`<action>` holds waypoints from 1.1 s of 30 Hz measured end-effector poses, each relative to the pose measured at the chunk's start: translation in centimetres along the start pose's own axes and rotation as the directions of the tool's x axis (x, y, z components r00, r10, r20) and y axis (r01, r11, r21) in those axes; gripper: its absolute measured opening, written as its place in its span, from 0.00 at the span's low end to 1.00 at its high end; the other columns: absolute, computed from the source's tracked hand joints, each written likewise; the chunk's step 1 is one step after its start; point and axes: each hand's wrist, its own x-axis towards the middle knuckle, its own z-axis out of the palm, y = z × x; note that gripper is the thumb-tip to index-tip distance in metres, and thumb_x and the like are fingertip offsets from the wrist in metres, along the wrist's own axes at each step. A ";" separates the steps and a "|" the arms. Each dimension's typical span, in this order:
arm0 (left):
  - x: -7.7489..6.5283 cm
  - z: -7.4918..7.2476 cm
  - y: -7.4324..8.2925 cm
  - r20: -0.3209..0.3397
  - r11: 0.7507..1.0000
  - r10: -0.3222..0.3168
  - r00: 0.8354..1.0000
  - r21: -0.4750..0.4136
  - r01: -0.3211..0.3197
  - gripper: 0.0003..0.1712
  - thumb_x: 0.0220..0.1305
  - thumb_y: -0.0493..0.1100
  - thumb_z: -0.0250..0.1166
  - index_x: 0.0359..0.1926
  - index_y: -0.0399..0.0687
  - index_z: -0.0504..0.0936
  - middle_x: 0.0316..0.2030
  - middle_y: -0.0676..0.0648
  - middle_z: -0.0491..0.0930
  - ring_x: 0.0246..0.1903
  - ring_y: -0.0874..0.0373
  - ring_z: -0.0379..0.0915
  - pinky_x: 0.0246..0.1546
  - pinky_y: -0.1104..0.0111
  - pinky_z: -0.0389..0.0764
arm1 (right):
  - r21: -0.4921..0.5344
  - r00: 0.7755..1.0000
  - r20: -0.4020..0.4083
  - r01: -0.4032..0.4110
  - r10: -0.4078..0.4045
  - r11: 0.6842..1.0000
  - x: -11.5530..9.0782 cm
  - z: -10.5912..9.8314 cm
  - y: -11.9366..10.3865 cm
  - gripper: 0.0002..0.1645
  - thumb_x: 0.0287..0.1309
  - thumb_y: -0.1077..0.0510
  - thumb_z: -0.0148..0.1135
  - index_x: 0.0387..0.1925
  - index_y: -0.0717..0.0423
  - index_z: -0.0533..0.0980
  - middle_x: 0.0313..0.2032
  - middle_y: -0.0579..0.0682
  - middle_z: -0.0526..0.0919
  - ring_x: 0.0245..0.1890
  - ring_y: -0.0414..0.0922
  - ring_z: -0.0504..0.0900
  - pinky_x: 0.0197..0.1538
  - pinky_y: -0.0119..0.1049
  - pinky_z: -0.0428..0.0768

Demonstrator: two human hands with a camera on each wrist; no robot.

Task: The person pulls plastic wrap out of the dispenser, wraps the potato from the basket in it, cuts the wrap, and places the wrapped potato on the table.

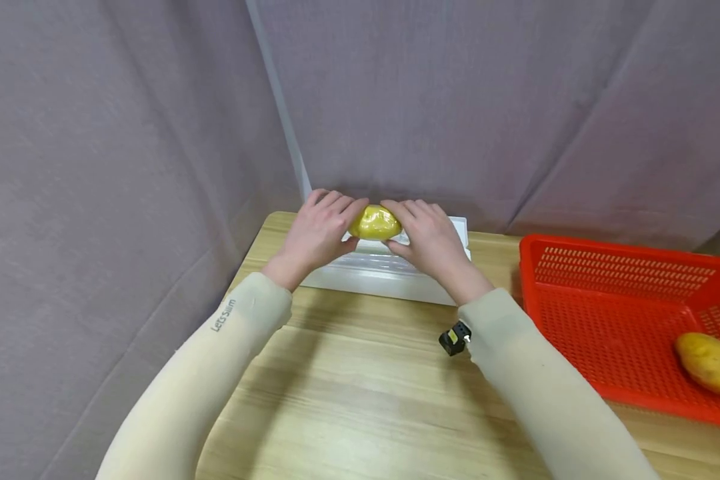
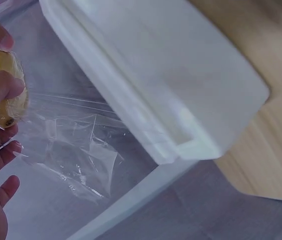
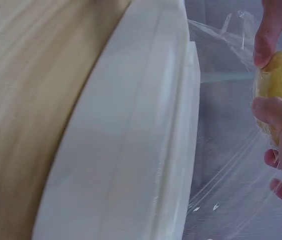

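**Both hands hold a film-wrapped yellow item over a white box**

In the head view, the left hand [image 1: 319, 230] and the right hand [image 1: 430, 239] grip opposite ends of a yellow, potato-like item [image 1: 375, 223], each with thumb and fingers set narrowly on it. The item shines under clear film [image 2: 83, 150] and is held above a long white box [image 1: 366, 285], which lies on the wood-grain table [image 1: 348, 407] in front of a grey curtain [image 1: 456, 100]. A black device [image 1: 454, 339] sits by the cuff of the right sleeve [image 1: 528, 373]; the left sleeve [image 1: 222, 353] bears dark lettering. On the right side of the table stands a red basket [image 1: 624, 248], with a second yellow item [image 1: 711, 363] inside it.

In the left wrist view, the left thumb presses the wrapped item at the picture's edge, and a digit of the other hand touches its upper end. The film spreads in creases between the item and the box.

In the right wrist view, the right thumb lies against the item, while the left hand touches the opposite end. Film stretches beside the box here too, creased and see-through.
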 end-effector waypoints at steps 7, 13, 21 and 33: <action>1.3 -1.3 -0.9 0.008 1.000 -0.014 1.000 0.023 0.014 0.36 0.57 0.45 0.81 0.65 0.42 0.81 0.54 0.45 0.88 0.54 0.47 0.82 0.63 0.52 0.76 | -0.029 0.999 -0.040 0.015 -0.016 0.999 1.8 -1.1 0.2 0.40 0.55 0.52 0.84 0.67 0.56 0.76 0.53 0.57 0.87 0.52 0.57 0.85 0.54 0.54 0.82; 2.3 -2.8 -1.4 0.015 0.999 -0.016 1.000 0.041 0.016 0.35 0.59 0.46 0.80 0.65 0.42 0.80 0.55 0.45 0.87 0.55 0.47 0.81 0.64 0.52 0.75 | -0.040 0.997 -0.067 0.025 -0.028 0.999 2.9 -2.3 0.3 0.39 0.56 0.52 0.84 0.66 0.56 0.77 0.53 0.57 0.87 0.52 0.58 0.85 0.54 0.55 0.82; 3.2 -4.5 -1.8 -0.016 0.998 -0.021 1.000 0.056 0.022 0.35 0.60 0.45 0.80 0.66 0.42 0.79 0.55 0.44 0.87 0.56 0.46 0.81 0.64 0.51 0.75 | -0.048 0.994 -0.097 0.042 -0.047 0.998 4.2 -4.2 0.1 0.37 0.57 0.55 0.83 0.66 0.56 0.78 0.51 0.57 0.87 0.50 0.57 0.84 0.52 0.54 0.82; 3.7 -6.7 -1.9 -0.072 0.998 -0.007 0.997 0.059 0.011 0.33 0.62 0.45 0.78 0.66 0.41 0.80 0.54 0.43 0.87 0.55 0.45 0.81 0.64 0.51 0.76 | -0.065 0.988 -0.131 0.072 -0.080 0.995 5.0 -6.2 -0.5 0.37 0.55 0.58 0.83 0.66 0.56 0.79 0.51 0.58 0.87 0.50 0.58 0.84 0.52 0.54 0.81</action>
